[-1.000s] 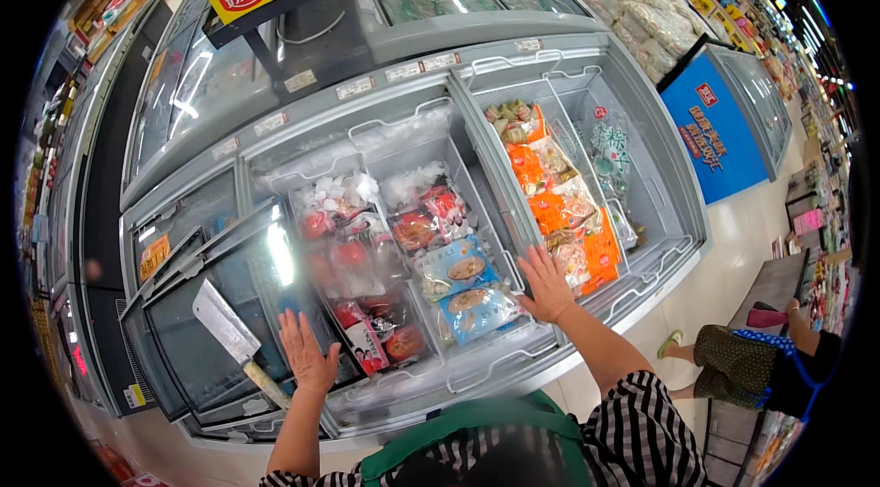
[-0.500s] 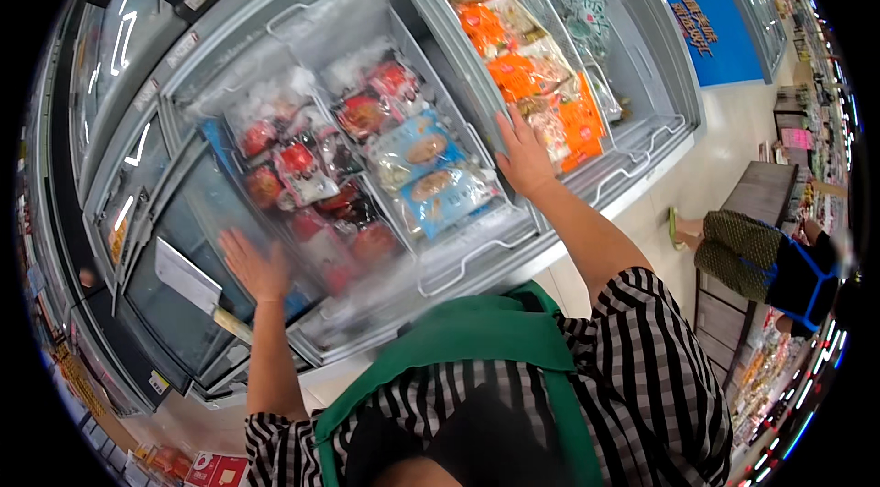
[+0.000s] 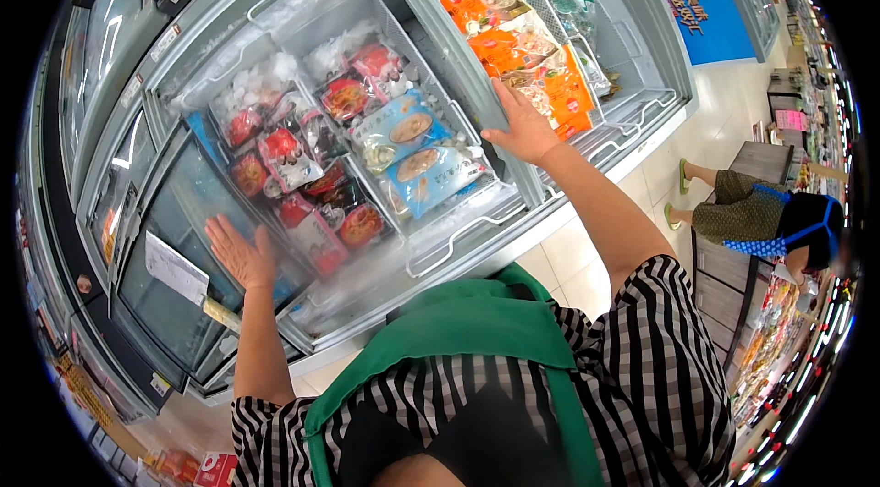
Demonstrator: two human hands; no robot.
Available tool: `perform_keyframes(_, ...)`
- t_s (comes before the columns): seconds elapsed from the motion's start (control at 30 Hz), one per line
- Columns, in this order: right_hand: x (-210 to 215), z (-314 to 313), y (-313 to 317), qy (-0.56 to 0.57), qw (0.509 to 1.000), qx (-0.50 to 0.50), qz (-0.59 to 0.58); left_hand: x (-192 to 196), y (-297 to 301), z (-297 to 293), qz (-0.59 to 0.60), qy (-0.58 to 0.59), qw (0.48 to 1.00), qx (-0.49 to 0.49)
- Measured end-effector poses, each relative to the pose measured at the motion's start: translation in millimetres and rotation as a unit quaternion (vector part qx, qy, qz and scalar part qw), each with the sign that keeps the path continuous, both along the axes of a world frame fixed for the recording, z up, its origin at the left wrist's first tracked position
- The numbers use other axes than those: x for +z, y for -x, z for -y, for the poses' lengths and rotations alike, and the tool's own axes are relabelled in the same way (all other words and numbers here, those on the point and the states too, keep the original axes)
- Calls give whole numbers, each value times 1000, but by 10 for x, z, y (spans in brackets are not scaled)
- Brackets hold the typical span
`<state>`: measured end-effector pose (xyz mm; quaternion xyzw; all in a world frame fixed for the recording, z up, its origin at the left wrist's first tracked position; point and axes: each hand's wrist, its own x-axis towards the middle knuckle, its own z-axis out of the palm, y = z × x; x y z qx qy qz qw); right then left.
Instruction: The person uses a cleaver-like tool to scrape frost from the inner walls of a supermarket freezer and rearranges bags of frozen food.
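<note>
My left hand (image 3: 240, 253), left of centre in the frame, lies flat and fully open, palm down on the sliding glass lid (image 3: 174, 240) of the chest freezer (image 3: 587, 134); it grips nothing. My right hand (image 3: 524, 131), right of centre, is spread open too, its fingers resting on the grey divider rail (image 3: 458, 75) between two compartments, with nothing clasped.

I judge the lid stiff, fairly heavy and slick with frost, so a flat palm pressing down and sideways suits it better than a pinch; glass calls for steady pressure, no jolts. A white paper tag (image 3: 176, 269) sits just beside the left hand.

In the open bay between my hands lie red frozen-food bags (image 3: 275, 148) and light blue bags (image 3: 423, 171), touching one another; these look soft-skinned, cold and slippery. Orange packs (image 3: 513, 24) fill the bay at upper right. Another person (image 3: 761, 217) stands at the far right.
</note>
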<state>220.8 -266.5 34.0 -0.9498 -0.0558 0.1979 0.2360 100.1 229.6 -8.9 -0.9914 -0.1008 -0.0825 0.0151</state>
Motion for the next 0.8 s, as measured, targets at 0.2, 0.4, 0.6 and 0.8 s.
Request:
perform_keyframes(0.2, -184, 128, 76, 24, 995, -23, -97, -26, 2, 1, -1, -12, 1000, 4)
perform_keyframes(0.4, -48, 155, 34, 36, 994, 17, -101, 67, -44, 78, -14, 2, 1000, 27)
perform_keyframes(0.6, -65, 823, 389, -43, 993, -110, -7, -11, -33, 49, -12, -4, 1000, 16)
perform_keyframes(0.8, 136, 1404, 995, 21, 964, -262, 37, -54, -32, -53, -9, 1, 1000, -3)
